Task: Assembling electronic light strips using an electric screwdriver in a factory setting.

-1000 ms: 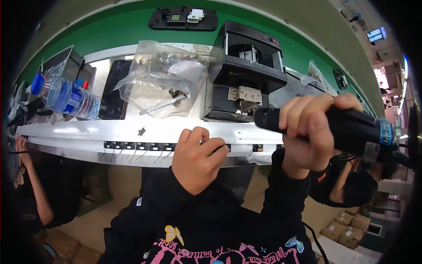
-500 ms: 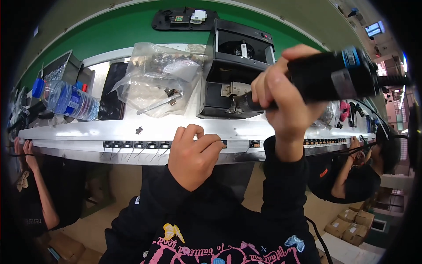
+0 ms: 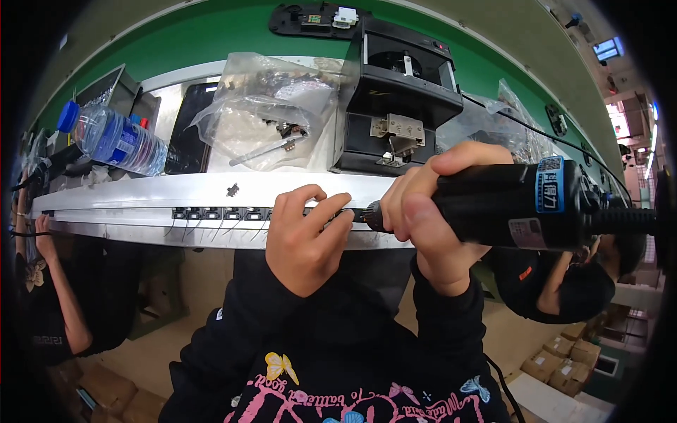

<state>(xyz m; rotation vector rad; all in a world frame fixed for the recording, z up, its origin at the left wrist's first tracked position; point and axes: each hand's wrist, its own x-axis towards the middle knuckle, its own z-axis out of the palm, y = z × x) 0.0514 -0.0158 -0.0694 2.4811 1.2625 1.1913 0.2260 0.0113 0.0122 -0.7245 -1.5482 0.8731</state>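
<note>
My right hand [image 3: 434,218] is wrapped round a thick black electric screwdriver [image 3: 504,201], which lies nearly level. Its tip end points left and meets the row on the metal rail [image 3: 120,220], close beside my left fingertips. Small black parts [image 3: 233,213] with thin wires hanging from them sit in a line along that rail. My left hand [image 3: 305,243] rests over the line with bent fingers, thumb and fingertips closed on a small black part there, mostly covered. The exact contact point of the tip is hidden.
A black screw feeder [image 3: 405,106] stands behind the rail. Left of it lie a clear bag of parts [image 3: 275,113], a dark flat tablet-like thing [image 3: 190,130] and a water bottle [image 3: 116,144]. One loose black part [image 3: 233,189] lies before the bag. Co-workers sit at both sides.
The screwdriver has come down and left from in front of the screw feeder to the rail by my left fingers. My left hand stays at the row. The view has shifted slightly.
</note>
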